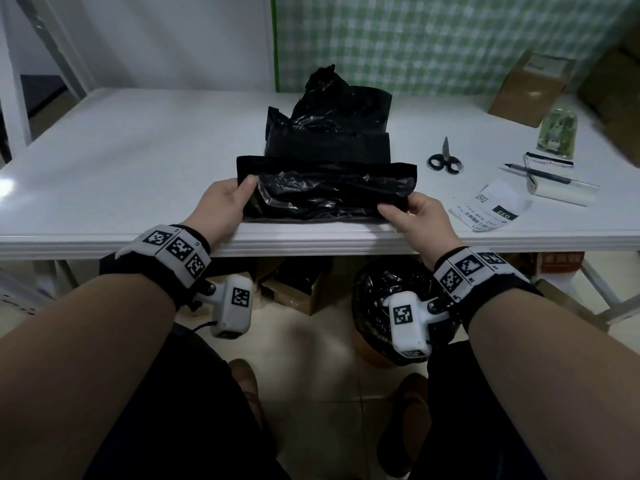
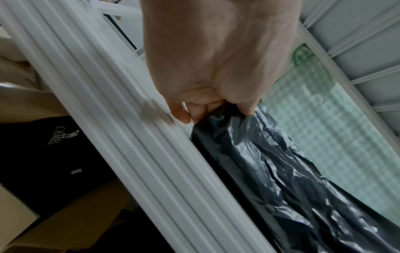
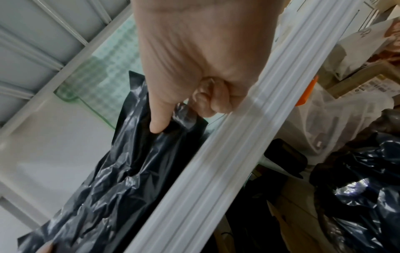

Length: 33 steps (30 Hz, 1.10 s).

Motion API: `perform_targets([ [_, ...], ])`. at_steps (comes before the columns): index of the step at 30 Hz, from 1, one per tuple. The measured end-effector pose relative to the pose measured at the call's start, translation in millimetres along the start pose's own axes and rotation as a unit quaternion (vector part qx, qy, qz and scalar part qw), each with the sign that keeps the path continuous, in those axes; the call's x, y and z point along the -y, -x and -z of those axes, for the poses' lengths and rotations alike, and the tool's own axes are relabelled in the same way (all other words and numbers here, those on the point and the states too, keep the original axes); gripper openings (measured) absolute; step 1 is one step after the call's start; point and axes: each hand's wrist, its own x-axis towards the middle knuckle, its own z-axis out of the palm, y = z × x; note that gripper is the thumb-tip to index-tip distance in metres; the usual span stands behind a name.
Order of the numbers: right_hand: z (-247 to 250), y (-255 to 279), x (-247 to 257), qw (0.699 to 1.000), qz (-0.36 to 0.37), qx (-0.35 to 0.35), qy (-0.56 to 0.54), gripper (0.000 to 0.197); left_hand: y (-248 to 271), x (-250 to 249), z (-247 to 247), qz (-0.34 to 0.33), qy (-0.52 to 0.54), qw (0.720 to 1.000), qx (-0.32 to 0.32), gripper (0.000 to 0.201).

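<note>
Head view: I see left hand [image 1: 225,202] and right hand [image 1: 419,216] each pinching 1 end of the black bag [image 1: 325,199], thumbs on top, at the table [image 1: 104,242] near edge. Mid-fold, I reckon. Next: fold evenly toward the black pile [image 1: 329,143] behind.

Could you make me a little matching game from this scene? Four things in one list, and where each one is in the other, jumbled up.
Things:
1. front black bag
2. scissors
3. pen
4. cardboard box

Places:
A. far right, near the checked wall
B. gripped at its ends by the left hand and right hand
C. resting on a white roll
D. flat on the table, blades pointing away from the person

Pairs: 1-B, 2-D, 3-C, 4-A
</note>
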Motion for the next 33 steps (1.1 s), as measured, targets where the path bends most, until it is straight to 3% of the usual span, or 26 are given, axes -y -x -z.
perform_targets([
  [3, -1, -2, 2, 1.0, -0.008, -0.007, -0.006, 0.01, -5, -3, -7, -0.005, -0.02, 0.999, -0.028, 0.048],
  [8, -4, -9, -1, 0.997, -0.03, -0.06, 0.038, 0.049, -11, -3, -14, -0.009, -0.066, 0.995, -0.074, 0.047],
  [16, -5, -16, 6, 0.992, -0.067, -0.101, 0.032, 0.022, -16, -1, -21, -0.066, -0.109, 0.982, -0.138, 0.036],
  [21, -4, -19, 16, 0.987, -0.072, -0.139, -0.022, 0.023, -19, -5, -25, -0.065, -0.069, 0.987, -0.129, 0.031],
  [27, -13, -21, 23, 0.98, -0.042, -0.184, 0.064, 0.016, -22, -7, -26, -0.031, -0.07, 0.989, -0.127, 0.035],
  [33, -8, -14, 12, 0.968, -0.049, -0.162, 0.184, 0.028, -22, -7, -27, -0.014, -0.176, 0.978, -0.111, 0.03],
])
